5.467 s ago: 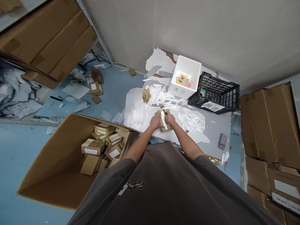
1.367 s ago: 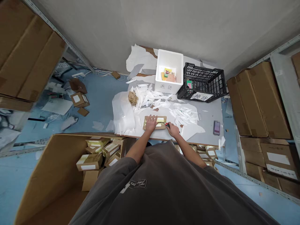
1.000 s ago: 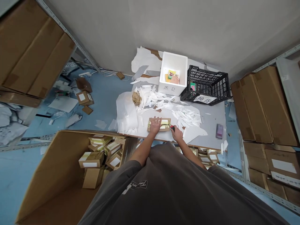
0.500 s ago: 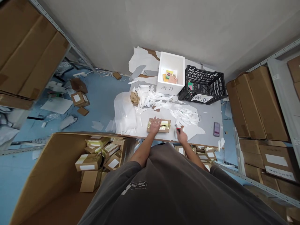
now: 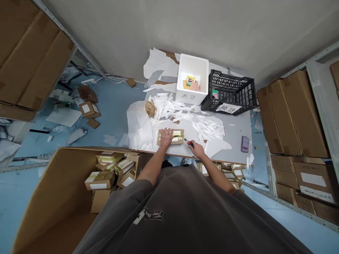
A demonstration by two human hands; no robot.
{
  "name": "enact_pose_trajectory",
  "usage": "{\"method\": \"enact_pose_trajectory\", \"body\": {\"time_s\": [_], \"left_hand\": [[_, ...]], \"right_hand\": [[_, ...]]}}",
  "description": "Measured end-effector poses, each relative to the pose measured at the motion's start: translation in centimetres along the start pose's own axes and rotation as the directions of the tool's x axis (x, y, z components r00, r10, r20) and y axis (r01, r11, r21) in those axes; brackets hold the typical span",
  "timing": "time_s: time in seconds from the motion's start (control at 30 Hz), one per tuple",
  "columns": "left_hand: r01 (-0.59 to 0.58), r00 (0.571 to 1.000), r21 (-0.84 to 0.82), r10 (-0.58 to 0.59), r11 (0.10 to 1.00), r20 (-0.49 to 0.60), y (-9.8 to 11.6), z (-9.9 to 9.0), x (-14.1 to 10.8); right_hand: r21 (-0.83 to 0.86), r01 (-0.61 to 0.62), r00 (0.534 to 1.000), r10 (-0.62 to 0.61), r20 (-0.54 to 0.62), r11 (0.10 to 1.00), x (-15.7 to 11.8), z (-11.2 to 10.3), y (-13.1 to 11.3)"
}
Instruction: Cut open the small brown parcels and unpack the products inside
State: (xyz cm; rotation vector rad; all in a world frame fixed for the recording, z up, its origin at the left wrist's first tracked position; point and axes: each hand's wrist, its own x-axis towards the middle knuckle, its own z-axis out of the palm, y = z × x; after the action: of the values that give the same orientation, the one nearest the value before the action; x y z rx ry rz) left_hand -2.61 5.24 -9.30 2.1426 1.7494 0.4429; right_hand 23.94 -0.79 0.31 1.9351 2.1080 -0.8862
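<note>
One box [image 5: 177, 137] under left hand [image 5: 166, 138]; right hand [image 5: 197, 149], one knife [image 5: 190, 143].

Small brown cardboard box with yellowish tape [image 5: 178, 135]: partly covered by the left hand [image 5: 166, 138]. Red-and-black cutter [image 5: 190, 143]: handle partly concealed in the right hand [image 5: 197, 149]; blade tip too small to tell whether it touches the box. Purple-screened phone [image 5: 245, 144]: display pixelated, illegible. Large open brown cardboard carton [image 5: 58, 183]: cut off by the lower edge, partly behind the dark grey shirt [image 5: 190, 211]. Black-and-white shoes [image 5: 185, 161]: partly hidden by table [image 5: 234, 135] and shirt.
</note>
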Motion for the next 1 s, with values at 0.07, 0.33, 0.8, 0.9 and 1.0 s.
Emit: {"method": "enact_pose_trajectory", "body": {"time_s": [0.07, 0.33, 0.8, 0.9, 1.0], "left_hand": [[0.012, 1.0, 0.012, -0.012, 1.0, -0.002, 0.0, 0.0, -0.1], [0.067, 0.997, 0.029, -0.068, 0.997, 0.022, 0.7, -0.3, -0.3], [0.067, 0.997, 0.026, -0.067, 0.997, 0.029, 1.0, -0.4, -0.3], [0.069, 0.997, 0.022, -0.069, 0.997, 0.025, 1.1, -0.2, -0.2], [0.093, 0.996, 0.014, -0.093, 0.996, 0.014, 0.7, -0.3, -0.3]], "right_hand": [[-0.034, 0.039, 0.999, -0.039, 0.016, 0.999, 1.6, 0.1, -1.5], [-0.17, 0.12, 0.99, -0.107, 0.088, 0.978, 2.6, -2.4, -0.5], [-0.169, 0.004, 1.0, 0.0, 0.021, 0.986, 4.8, -1.3, -1.6], [-0.113, -0.084, 0.996, 0.082, -0.026, 0.99, 4.3, -1.1, -0.7], [-0.004, -0.393, 0.917, 0.392, -0.078, 0.919, 3.1, -2.8, 3.6]]}}
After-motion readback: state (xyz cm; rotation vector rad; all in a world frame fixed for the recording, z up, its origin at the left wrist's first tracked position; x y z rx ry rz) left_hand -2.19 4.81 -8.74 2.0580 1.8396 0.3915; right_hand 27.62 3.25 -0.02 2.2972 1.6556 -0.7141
